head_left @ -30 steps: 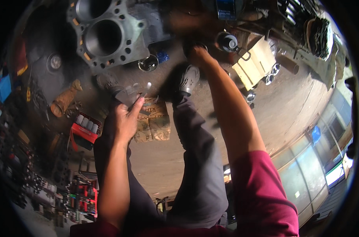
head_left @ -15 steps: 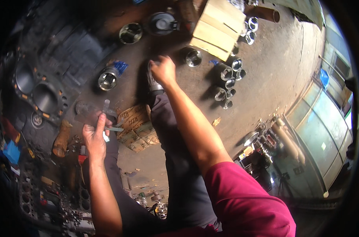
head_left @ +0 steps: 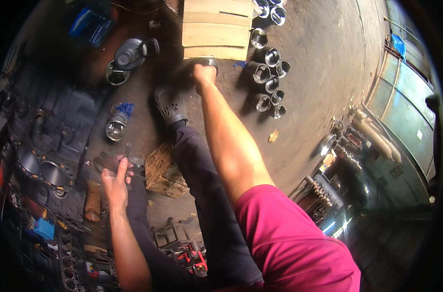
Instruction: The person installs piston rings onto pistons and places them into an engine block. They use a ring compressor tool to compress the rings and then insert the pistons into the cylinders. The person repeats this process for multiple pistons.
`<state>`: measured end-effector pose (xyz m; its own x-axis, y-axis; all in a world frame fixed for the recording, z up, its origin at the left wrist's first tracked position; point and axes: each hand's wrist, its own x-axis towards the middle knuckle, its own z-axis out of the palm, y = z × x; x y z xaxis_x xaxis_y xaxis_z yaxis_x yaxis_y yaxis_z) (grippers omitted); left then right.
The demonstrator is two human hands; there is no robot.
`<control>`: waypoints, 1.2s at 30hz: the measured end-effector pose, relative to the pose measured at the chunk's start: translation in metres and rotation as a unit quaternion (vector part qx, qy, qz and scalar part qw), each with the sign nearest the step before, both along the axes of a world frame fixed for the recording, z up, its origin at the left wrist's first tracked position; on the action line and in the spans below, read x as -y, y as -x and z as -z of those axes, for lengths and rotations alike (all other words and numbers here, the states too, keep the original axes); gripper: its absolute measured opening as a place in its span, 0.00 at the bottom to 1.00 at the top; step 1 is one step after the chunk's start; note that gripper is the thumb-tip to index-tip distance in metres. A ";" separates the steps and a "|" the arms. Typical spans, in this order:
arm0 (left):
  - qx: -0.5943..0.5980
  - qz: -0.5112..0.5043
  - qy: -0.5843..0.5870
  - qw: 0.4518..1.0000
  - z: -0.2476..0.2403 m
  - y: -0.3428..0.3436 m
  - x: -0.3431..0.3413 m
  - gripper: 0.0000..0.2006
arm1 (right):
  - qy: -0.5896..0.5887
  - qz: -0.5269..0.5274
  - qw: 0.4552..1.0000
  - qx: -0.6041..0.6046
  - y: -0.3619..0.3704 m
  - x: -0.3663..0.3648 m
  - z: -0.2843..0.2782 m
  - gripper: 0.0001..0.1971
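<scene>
My left hand (head_left: 116,182) is closed, thumb up, around thin flat metal strips (head_left: 128,151); their dark ends blur against the floor. My right arm stretches far forward. Its hand (head_left: 204,75) is closed at the near side of a metal piston (head_left: 211,63) that stands against the edge of a flat cardboard sheet (head_left: 216,29). Most of the right fingers are hidden behind the hand. Nearer on the left, another piston (head_left: 116,127) stands on the floor beside a crumpled blue wrapper (head_left: 125,110).
Several pistons (head_left: 262,73) stand in a group right of the cardboard. Far left are a grey lidded container (head_left: 130,53) and an engine block (head_left: 53,173) with round bores. A cardboard box (head_left: 160,168) lies between my legs, near my shoe (head_left: 170,104). Crankshaft-like parts (head_left: 321,192) lie right.
My right hand has moved forward from above my shoe to the piston by the cardboard. The view has shifted, and my left hand still holds the strips.
</scene>
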<state>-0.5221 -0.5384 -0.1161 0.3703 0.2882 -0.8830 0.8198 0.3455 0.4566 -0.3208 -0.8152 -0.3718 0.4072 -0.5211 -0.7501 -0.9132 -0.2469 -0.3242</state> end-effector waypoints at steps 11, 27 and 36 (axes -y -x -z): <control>-0.018 0.021 -0.003 1.000 0.004 -0.016 0.014 0.13 | 0.092 0.030 0.995 -0.031 -0.015 0.005 -0.004 0.16; 0.011 0.048 0.045 0.998 0.005 -0.024 0.038 0.13 | -0.329 0.160 0.931 -0.002 -0.005 0.050 0.010 0.04; 0.036 -0.029 0.071 0.996 -0.020 0.012 0.021 0.12 | -0.528 0.339 0.778 -0.021 0.065 0.051 -0.173 0.16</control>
